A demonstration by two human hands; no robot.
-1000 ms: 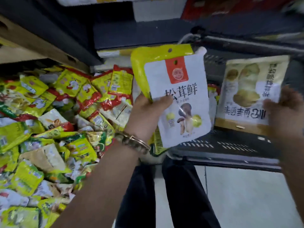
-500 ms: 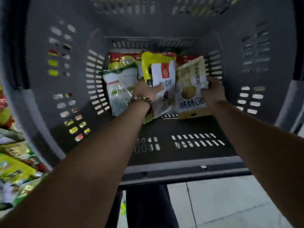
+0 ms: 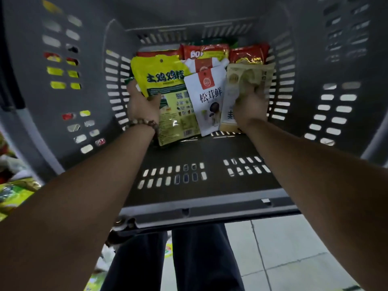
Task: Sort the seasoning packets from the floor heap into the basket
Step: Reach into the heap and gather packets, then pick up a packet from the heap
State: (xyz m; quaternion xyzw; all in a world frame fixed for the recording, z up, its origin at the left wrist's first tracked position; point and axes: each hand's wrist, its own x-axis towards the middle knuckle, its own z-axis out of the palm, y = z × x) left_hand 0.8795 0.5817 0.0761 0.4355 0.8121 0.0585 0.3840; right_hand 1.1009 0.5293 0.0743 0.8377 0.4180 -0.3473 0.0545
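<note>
**Left hand** [image 3: 143, 106], with a bead bracelet [image 3: 144, 125] at the wrist, grips the left edge of a yellow packet [image 3: 161, 80], thumb laid across its front. **Right hand** [image 3: 249, 108] grips the lower part of a beige packet [image 3: 248, 77]. A white packet [image 3: 206, 99] stands between the two, overlapping the yellow one. Red packets [image 3: 205, 51] stand behind them at the far wall. All of these are inside the grey basket [image 3: 199, 152]. Outside, to its left, the heap of packets [image 3: 12, 194] lies on the tiled floor [image 3: 289, 248].
</note>
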